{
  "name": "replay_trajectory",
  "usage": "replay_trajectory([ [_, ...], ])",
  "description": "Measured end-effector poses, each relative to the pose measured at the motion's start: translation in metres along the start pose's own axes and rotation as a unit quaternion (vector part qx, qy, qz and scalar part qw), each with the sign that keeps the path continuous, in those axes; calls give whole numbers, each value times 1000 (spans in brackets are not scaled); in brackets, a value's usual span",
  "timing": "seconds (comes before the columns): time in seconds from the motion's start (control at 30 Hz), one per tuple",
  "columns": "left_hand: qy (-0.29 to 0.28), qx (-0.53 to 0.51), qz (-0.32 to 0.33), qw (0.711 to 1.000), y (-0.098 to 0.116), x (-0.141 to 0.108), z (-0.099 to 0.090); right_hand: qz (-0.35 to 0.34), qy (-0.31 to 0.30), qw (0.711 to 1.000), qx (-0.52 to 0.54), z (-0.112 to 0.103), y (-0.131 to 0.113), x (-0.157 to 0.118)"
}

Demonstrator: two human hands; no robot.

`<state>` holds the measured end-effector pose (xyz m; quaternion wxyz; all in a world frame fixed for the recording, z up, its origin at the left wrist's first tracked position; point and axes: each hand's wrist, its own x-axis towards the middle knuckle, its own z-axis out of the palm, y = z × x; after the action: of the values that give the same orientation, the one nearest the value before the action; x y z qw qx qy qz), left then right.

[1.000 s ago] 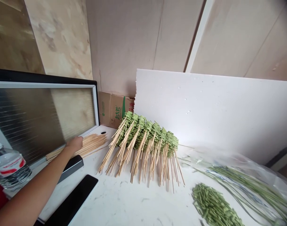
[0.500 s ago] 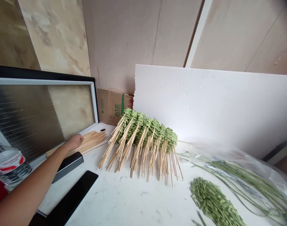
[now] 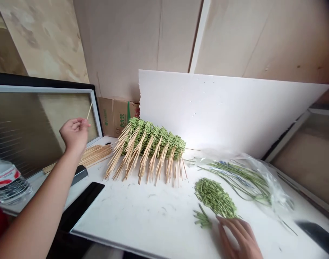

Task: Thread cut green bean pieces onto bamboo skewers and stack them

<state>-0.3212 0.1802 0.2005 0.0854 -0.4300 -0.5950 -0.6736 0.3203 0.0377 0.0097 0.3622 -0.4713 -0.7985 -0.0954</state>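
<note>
My left hand (image 3: 76,132) is raised over the loose wooden skewers (image 3: 95,154) at the left, its fingers pinched on one thin skewer (image 3: 89,110) that points up. My right hand (image 3: 238,235) is low at the right, fingers apart, beside the near end of a heap of cut green stems (image 3: 214,196). A few separate cut pieces (image 3: 202,217) lie just left of that hand. In the middle, a large stack of skewered green stems (image 3: 153,142) rests with its bare sticks toward me.
A water bottle (image 3: 9,181) stands at the left near a black flat object (image 3: 82,205). Behind are a cardboard box (image 3: 121,113) and a white board (image 3: 221,115). Long green stems (image 3: 242,178) lie by clear plastic (image 3: 278,180) at the right.
My left hand has risen from the loose skewers, holding one skewer. My right hand has come into view beside the cut stems. The view has shifted to the right.
</note>
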Motion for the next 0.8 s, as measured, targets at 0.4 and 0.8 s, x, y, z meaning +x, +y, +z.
replay_trajectory([
  [0.4, -276, 0, 124, 953, 118, -278, -2, 87, -119, 984, -102, 12, -42, 53],
  [0.8, -351, -46, 137, 925, 100, -365, -5, 129, -122, 983, -39, 17, -39, 60],
])
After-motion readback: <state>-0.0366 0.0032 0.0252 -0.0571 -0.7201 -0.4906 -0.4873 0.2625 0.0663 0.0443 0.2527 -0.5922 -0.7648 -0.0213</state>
